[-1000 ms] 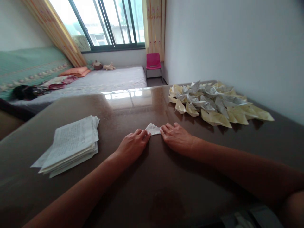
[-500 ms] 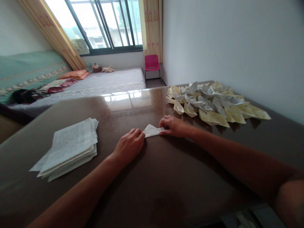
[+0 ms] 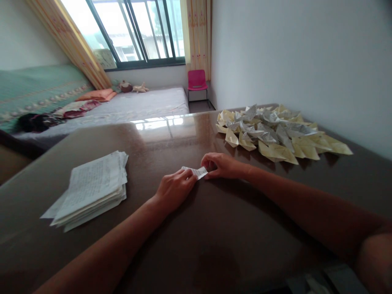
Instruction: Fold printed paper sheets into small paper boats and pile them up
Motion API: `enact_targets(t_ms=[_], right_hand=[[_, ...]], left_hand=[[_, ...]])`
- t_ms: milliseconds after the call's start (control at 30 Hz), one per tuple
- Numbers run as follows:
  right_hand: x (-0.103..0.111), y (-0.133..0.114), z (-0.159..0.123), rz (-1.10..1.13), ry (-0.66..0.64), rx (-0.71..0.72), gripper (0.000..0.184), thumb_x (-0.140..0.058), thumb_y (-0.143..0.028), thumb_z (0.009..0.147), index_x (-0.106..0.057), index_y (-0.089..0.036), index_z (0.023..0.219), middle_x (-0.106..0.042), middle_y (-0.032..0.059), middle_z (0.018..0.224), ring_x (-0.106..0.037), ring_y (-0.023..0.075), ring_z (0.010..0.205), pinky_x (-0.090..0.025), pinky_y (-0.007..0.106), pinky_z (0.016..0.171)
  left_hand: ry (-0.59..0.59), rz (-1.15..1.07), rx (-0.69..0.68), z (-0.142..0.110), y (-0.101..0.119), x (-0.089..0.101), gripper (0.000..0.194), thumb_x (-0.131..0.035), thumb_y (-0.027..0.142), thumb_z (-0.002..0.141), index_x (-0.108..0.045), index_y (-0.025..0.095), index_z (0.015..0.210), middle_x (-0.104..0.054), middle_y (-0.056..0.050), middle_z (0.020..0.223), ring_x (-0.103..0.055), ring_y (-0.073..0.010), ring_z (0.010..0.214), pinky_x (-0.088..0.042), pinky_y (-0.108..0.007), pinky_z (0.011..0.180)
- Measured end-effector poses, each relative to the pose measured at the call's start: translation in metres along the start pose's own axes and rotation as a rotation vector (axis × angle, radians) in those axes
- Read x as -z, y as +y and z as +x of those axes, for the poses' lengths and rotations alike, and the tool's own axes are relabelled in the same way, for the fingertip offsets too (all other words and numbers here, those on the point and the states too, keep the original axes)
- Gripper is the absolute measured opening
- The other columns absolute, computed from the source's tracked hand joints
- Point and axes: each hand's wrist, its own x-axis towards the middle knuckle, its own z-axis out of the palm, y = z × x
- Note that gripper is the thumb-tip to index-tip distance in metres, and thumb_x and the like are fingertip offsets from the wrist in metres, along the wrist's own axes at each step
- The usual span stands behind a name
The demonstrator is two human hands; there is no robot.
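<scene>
A small folded sheet of printed paper [image 3: 200,173] lies on the brown table between my two hands. My left hand [image 3: 178,183] presses down on it, fingers together, hiding part of its near side. From the right, my right hand [image 3: 221,165] pinches the paper's right end, thumb below and fingers curled above. A stack of printed sheets [image 3: 92,185] rests to the left of my left hand. Beyond my right hand sits a pile of folded paper boats [image 3: 269,132], some yellowish and some white with print.
The glossy brown table [image 3: 196,228] reaches to a white wall [image 3: 300,57] on the right. Past its far edge are a bed [image 3: 153,100] and a pink chair [image 3: 197,81] under a window. A grey object [image 3: 327,279], partly cut off, shows at the bottom right.
My left hand has moved right along the folded paper and now covers more of it. The peak that stood up in the paper no longer shows. My right hand has gone from flat fingers to a pinch.
</scene>
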Motion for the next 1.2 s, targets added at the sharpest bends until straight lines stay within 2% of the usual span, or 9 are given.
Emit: enact_targets(t_ms=[67, 100, 267, 433, 567, 733, 933, 1067, 1200], right_hand=[[0.003, 0.002, -0.001, -0.024, -0.020, -0.090, 0.048, -0.080, -0.040, 0.063, -0.061, -0.017, 0.101, -0.061, 0.0017, 0.087, -0.054, 0.0131, 0.072, -0.039, 0.022, 0.062], [0.004, 0.003, -0.002, -0.041, -0.029, -0.098, 0.050, -0.080, -0.043, 0.062, -0.061, -0.017, 0.100, -0.061, 0.0020, 0.087, -0.053, 0.0131, 0.072, -0.038, 0.022, 0.062], [0.001, 0.004, -0.001, -0.081, 0.008, -0.083, 0.038, -0.077, -0.044, 0.065, -0.066, -0.017, 0.089, -0.062, 0.0018, 0.083, -0.053, 0.0124, 0.070, -0.036, 0.022, 0.060], [-0.002, 0.002, -0.001, 0.049, 0.002, -0.119, 0.026, -0.074, -0.035, 0.071, -0.070, -0.016, 0.088, -0.064, 0.0002, 0.074, -0.055, 0.0110, 0.065, -0.037, 0.021, 0.057], [0.000, -0.002, -0.004, -0.021, 0.012, 0.009, 0.018, -0.068, -0.031, 0.078, -0.074, -0.020, 0.091, -0.067, 0.0022, 0.083, -0.058, 0.0118, 0.069, -0.039, 0.022, 0.063], [0.007, -0.008, -0.010, -0.242, -0.043, 0.223, 0.020, -0.058, -0.031, 0.088, -0.073, -0.028, 0.101, -0.066, 0.0039, 0.093, -0.058, 0.0155, 0.085, -0.040, 0.026, 0.073], [0.010, -0.002, -0.011, -0.280, -0.076, 0.304, 0.024, -0.054, -0.035, 0.091, -0.070, -0.030, 0.108, -0.063, 0.0042, 0.098, -0.057, 0.0152, 0.088, -0.040, 0.026, 0.076], [0.008, 0.004, -0.010, -0.176, -0.105, 0.278, 0.025, -0.053, -0.037, 0.091, -0.071, -0.026, 0.103, -0.062, 0.0040, 0.099, -0.059, 0.0139, 0.087, -0.040, 0.024, 0.076], [0.001, 0.004, -0.005, -0.087, -0.041, 0.129, 0.026, -0.051, -0.036, 0.092, -0.071, -0.019, 0.094, -0.065, 0.0041, 0.091, -0.059, 0.0125, 0.078, -0.039, 0.023, 0.070]], left_hand=[[0.024, 0.051, -0.033, -0.002, 0.001, 0.000, 0.015, -0.051, 0.024, 0.092, -0.062, 0.023, 0.102, -0.064, -0.001, 0.088, -0.059, -0.0158, 0.081, -0.040, -0.025, 0.055], [0.034, 0.077, -0.054, -0.003, 0.001, 0.000, 0.015, -0.052, 0.023, 0.091, -0.062, 0.022, 0.103, -0.064, -0.002, 0.088, -0.059, -0.0161, 0.080, -0.040, -0.025, 0.055], [0.045, 0.150, -0.101, -0.005, 0.003, 0.001, 0.019, -0.052, 0.018, 0.090, -0.061, 0.019, 0.106, -0.063, -0.002, 0.086, -0.060, -0.0169, 0.077, -0.042, -0.027, 0.055], [-0.003, 0.080, -0.035, -0.002, 0.003, 0.001, 0.022, -0.051, 0.022, 0.092, -0.059, 0.023, 0.112, -0.063, -0.002, 0.090, -0.059, -0.0172, 0.084, -0.043, -0.026, 0.057], [-0.070, 0.001, 0.040, 0.001, 0.002, 0.003, 0.025, -0.047, 0.026, 0.094, -0.056, 0.026, 0.117, -0.063, -0.002, 0.095, -0.058, -0.0171, 0.088, -0.041, -0.023, 0.055], [-0.091, -0.031, 0.055, 0.002, 0.003, 0.003, 0.023, -0.045, 0.026, 0.095, -0.058, 0.027, 0.113, -0.062, -0.003, 0.093, -0.057, -0.0171, 0.087, -0.040, -0.023, 0.056], [-0.044, -0.002, 0.031, 0.004, 0.003, 0.007, 0.026, -0.044, 0.025, 0.095, -0.059, 0.023, 0.116, -0.063, -0.005, 0.092, -0.054, -0.0206, 0.090, -0.043, -0.028, 0.064], [-0.067, -0.066, 0.026, 0.009, -0.002, 0.014, 0.026, -0.042, 0.032, 0.095, -0.064, 0.027, 0.108, -0.063, -0.005, 0.096, -0.050, -0.0220, 0.094, -0.045, -0.031, 0.070], [-0.058, -0.143, 0.068, 0.011, -0.005, 0.012, 0.029, -0.041, 0.038, 0.095, -0.066, 0.026, 0.100, -0.063, -0.004, 0.097, -0.049, -0.0207, 0.095, -0.045, -0.030, 0.072]])
